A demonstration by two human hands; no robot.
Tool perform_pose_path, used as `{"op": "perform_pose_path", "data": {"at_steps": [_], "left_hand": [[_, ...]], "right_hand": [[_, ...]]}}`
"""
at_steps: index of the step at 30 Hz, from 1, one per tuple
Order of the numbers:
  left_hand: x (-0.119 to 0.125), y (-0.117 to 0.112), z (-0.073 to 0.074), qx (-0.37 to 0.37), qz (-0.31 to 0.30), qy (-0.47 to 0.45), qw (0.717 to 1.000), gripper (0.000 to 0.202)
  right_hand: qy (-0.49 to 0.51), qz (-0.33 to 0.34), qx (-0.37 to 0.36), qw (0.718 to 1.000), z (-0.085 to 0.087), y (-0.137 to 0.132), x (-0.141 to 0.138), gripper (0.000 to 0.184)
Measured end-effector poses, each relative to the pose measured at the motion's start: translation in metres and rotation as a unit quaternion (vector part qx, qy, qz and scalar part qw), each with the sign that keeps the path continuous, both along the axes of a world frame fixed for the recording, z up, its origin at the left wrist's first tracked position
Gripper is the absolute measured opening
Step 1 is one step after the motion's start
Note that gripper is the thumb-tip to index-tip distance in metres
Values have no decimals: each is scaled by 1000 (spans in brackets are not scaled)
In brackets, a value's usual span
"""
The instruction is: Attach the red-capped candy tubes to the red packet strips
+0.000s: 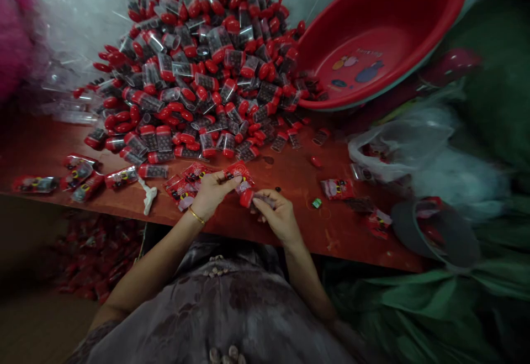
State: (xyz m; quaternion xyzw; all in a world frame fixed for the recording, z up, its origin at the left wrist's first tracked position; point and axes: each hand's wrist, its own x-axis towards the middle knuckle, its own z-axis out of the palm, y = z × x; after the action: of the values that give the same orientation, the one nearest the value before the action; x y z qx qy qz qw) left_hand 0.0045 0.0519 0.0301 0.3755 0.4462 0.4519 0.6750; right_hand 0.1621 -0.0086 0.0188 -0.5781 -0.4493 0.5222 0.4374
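My left hand (213, 191) is closed, pinching a small red printed packet (239, 172) above the red table (298, 226). My right hand (276, 215) is closed round a small clear tube with a red cap (248, 197), held against the packet's lower end. Both hands meet near the table's front edge, a gold bangle on my left wrist. Behind them rises a big heap of clear tubes with red caps (207, 60).
A large red basin (381, 32) leans at the back right. Flat red packets (78, 176) lie along the left front, and more packets (337, 188) to the right. A clear plastic bag (397, 143) and a dark bowl (434, 231) sit at right. More packets lie on the floor at left.
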Motion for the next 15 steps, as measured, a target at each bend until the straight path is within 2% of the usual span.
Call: {"op": "perform_pose_path", "data": {"at_steps": [6,9,11,15], "left_hand": [[9,-6,-1,6,-15,47,999,34],[11,-7,-4,-7,7,67,998,37],[10,-6,-5,-17,24,59,998,43],[6,-3,-4,-36,1,-3,999,47]], "right_hand": [[33,-31,5,999,1,-2,0,30],[31,-32,13,999,1,-2,0,29],[23,-31,16,999,0,-3,2,29],[1,-33,25,999,-4,-4,4,29]]}}
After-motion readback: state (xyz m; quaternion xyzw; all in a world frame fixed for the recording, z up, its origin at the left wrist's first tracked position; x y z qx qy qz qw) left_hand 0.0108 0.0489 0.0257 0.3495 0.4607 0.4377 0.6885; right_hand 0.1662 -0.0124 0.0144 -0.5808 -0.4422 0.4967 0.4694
